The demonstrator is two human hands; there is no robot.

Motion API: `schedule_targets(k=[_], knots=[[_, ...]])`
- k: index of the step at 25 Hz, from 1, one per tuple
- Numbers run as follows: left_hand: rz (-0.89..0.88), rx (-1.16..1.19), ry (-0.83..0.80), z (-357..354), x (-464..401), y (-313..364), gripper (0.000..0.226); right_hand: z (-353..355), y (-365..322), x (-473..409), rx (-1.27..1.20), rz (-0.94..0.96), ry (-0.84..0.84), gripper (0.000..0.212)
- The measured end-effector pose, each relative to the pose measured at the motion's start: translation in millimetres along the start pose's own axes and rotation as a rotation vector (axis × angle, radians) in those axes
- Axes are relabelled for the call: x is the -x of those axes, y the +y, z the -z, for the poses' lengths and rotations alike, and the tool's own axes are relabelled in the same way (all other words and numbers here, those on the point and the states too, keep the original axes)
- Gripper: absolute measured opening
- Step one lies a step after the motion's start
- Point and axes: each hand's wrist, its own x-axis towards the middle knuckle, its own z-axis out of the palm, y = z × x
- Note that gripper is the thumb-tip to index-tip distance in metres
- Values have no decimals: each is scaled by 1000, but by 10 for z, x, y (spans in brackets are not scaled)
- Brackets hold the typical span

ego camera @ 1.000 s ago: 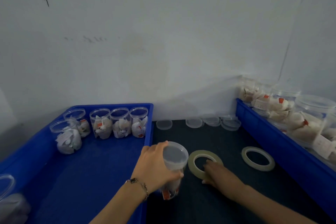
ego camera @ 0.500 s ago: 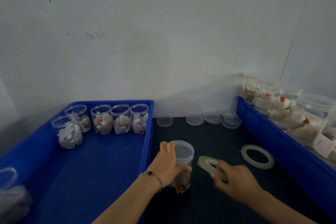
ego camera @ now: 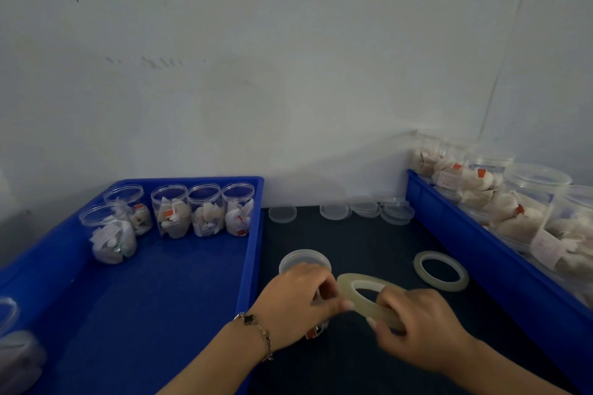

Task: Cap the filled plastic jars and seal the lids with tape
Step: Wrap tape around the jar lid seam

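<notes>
A capped clear plastic jar [ego camera: 304, 261] stands on the dark table surface, just right of the left blue tray. My left hand [ego camera: 296, 305] curls round its side, and its thumb and fingertips reach toward the tape. My right hand [ego camera: 417, 327] grips a pale roll of tape [ego camera: 359, 282], lifted off the table and held right beside the jar. The jar's lower part is mostly hidden behind my left hand.
The left blue tray [ego camera: 253, 253] holds several open filled jars [ego camera: 205, 210]. A second tape roll [ego camera: 441, 271] lies to the right. Loose lids [ego camera: 333, 212] line the wall. The right blue bin [ego camera: 465, 247] holds capped jars [ego camera: 536, 183].
My right hand picked the tape roll up from the table and brought it to the jar. My left hand shifted on the jar, fingers now meeting the tape.
</notes>
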Motion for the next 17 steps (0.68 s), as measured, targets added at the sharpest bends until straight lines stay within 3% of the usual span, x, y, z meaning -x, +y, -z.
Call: schedule_targets(k=[4, 9, 14, 17], knots=[[-33, -13, -24, -29, 13, -31, 16, 9, -30, 2, -3, 6, -59, 28], [-133, -117, -82, -2, 29, -23, 21, -87, -15, 5, -122, -289, -481, 32], [-103, -129, -180, 107, 35, -6, 24, -178, 213, -71, -108, -393, -720, 88], [-30, -236, -147, 329, 44, -152, 30, -203, 255, -112, -298, -469, -748, 98]])
